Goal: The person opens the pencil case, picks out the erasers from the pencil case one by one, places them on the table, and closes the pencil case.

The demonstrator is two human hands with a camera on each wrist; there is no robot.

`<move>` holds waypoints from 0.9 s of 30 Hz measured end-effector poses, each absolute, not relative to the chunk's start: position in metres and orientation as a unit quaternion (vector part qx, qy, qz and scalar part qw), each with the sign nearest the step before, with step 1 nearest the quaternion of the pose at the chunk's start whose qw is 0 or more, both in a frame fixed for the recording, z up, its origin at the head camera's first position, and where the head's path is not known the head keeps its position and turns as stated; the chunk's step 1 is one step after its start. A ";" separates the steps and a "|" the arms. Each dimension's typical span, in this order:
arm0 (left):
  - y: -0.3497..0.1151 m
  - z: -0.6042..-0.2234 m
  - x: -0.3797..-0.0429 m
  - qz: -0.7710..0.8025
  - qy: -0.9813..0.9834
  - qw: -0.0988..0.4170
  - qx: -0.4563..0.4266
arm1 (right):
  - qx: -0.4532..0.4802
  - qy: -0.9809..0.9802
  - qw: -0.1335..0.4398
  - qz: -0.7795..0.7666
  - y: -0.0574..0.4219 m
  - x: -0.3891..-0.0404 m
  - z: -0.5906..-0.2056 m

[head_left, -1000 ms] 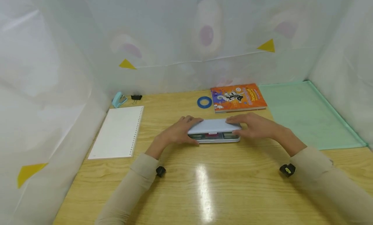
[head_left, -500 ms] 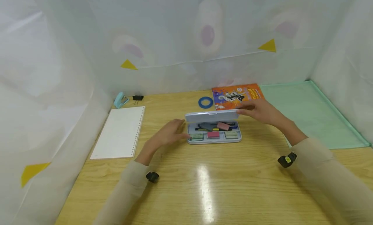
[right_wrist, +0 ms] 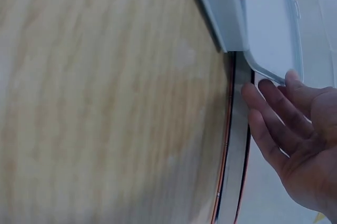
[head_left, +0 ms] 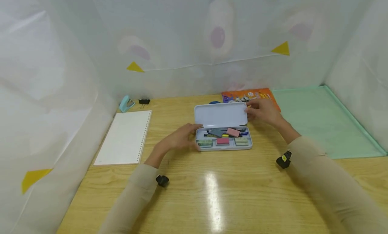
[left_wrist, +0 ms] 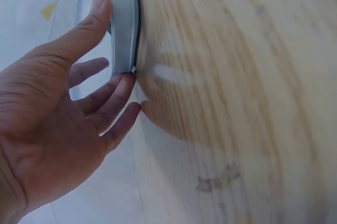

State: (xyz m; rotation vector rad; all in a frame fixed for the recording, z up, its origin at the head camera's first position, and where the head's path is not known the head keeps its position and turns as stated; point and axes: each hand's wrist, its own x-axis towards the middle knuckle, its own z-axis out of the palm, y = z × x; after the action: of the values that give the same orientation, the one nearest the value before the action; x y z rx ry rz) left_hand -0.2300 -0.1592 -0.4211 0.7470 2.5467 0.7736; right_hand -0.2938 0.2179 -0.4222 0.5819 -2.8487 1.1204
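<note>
A pale blue pencil case (head_left: 224,147) stands on the table with its lid (head_left: 221,114) raised upright. Several pens (head_left: 209,135), a grey piece (head_left: 217,132) and a pink eraser (head_left: 232,132) lie in its rear compartment. In front sit a red-pink block (head_left: 222,141) and green blocks (head_left: 204,143) on both sides. My left hand (head_left: 181,137) rests at the case's left end, fingers loosely extended, thumb by the front corner. With thumb and fingertips my right hand (head_left: 264,111) pinches the lid's right edge; the right wrist view shows the thumb (right_wrist: 293,77) on the lid's rim.
Behind the lid, a blue tape roll (head_left: 214,102) and an orange book (head_left: 269,92) are partly hidden. A spiral notebook (head_left: 124,136) lies at left, with a light blue stapler (head_left: 125,103) and black binder clip (head_left: 144,101) beyond it. A greenish glass sheet (head_left: 327,123) covers the right.
The case's lid has swung from nearly closed to upright, exposing the contents. My right hand has moved back with it, while my left has slid from the lid to the left end.
</note>
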 end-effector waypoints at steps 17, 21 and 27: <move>-0.165 -0.425 -0.245 0.284 0.880 0.279 0.259 | 0.195 -0.886 -0.021 0.419 0.201 -0.251 -0.415; -0.167 -0.426 -0.246 0.296 0.875 0.280 0.261 | 0.237 -0.889 -0.078 0.384 0.191 -0.243 -0.420; -0.165 -0.428 -0.247 0.311 0.870 0.281 0.261 | 0.250 -0.891 -0.085 0.370 0.182 -0.237 -0.428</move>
State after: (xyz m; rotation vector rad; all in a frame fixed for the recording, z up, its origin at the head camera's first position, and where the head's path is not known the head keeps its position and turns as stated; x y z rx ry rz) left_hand -0.2474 -0.1647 -0.4285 0.7005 2.3302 0.8332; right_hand -0.2374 0.1817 -0.4277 0.8309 -2.9596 1.2305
